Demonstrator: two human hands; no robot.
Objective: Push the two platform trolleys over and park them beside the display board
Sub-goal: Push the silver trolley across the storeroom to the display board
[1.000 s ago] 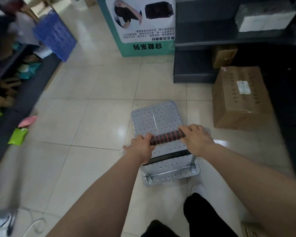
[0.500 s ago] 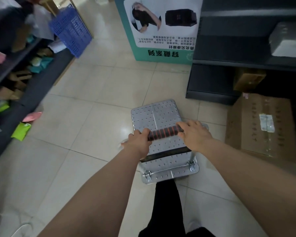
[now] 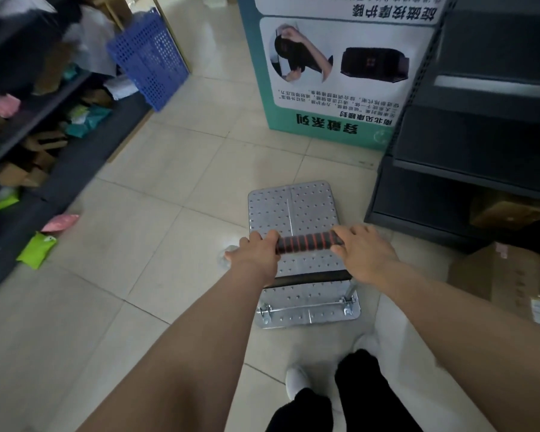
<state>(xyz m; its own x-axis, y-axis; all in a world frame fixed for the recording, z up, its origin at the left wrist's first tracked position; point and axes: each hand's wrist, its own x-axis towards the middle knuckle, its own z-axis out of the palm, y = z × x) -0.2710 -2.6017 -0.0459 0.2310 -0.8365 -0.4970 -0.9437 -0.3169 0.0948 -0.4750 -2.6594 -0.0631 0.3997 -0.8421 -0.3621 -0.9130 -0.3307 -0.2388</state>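
Note:
A silver perforated platform trolley (image 3: 293,210) stands on the tiled floor straight ahead of me. Its handle bar (image 3: 307,242) has a black and red ribbed grip. My left hand (image 3: 254,255) grips the bar's left end and my right hand (image 3: 363,252) grips its right end. The teal and white display board (image 3: 331,70) stands upright on the floor just beyond the trolley's front edge, about one tile away. Only one trolley is in view.
A dark shelving unit (image 3: 468,145) rises close on the right, with cardboard boxes (image 3: 512,282) on the floor by it. On the left, a low dark shelf (image 3: 53,126) holds packets, and a blue plastic crate (image 3: 148,57) leans beyond it. A green packet (image 3: 36,251) lies on the floor.
The trolley has rolled forward with me, and the display board and right shelving now loom much nearer. The cardboard boxes have slid back to my right. Both hands kept their hold.

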